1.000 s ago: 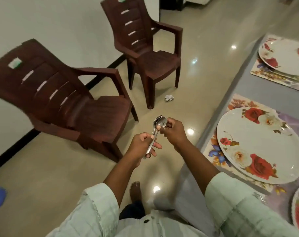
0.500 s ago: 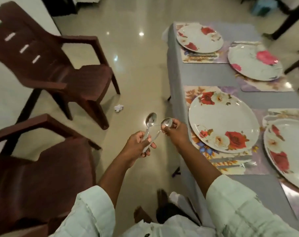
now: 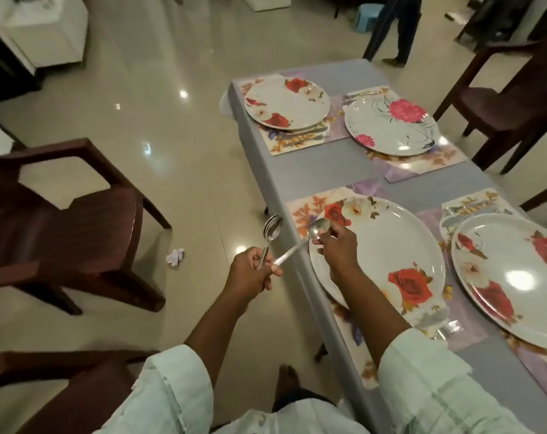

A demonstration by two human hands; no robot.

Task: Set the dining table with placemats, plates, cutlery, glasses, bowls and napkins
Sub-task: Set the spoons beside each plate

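My left hand (image 3: pixel 250 272) grips the handles of a small bunch of steel spoons (image 3: pixel 271 231), bowls up, just left of the table edge. My right hand (image 3: pixel 339 245) pinches the bowl end of a single spoon (image 3: pixel 317 229), whose handle still reaches back to my left hand. That spoon hangs over the left rim of the near rose-patterned plate (image 3: pixel 400 255), which sits on a floral placemat (image 3: pixel 306 208). Three more plates lie on placemats: a rose one (image 3: pixel 286 103) far left, a pink-flower one (image 3: pixel 391 126) far right, and a rose one (image 3: pixel 516 274) at near right.
The table (image 3: pixel 328 170) has a grey cloth. Brown plastic chairs stand on the left (image 3: pixel 62 214), near left (image 3: pixel 62 386) and far right (image 3: pixel 500 98). A crumpled paper (image 3: pixel 175 256) lies on the tiled floor. A person's legs (image 3: pixel 394 29) stand beyond the table.
My view has swung right onto the table. My right hand has drawn one spoon away from the bunch and moved it right, over the near plate's rim.
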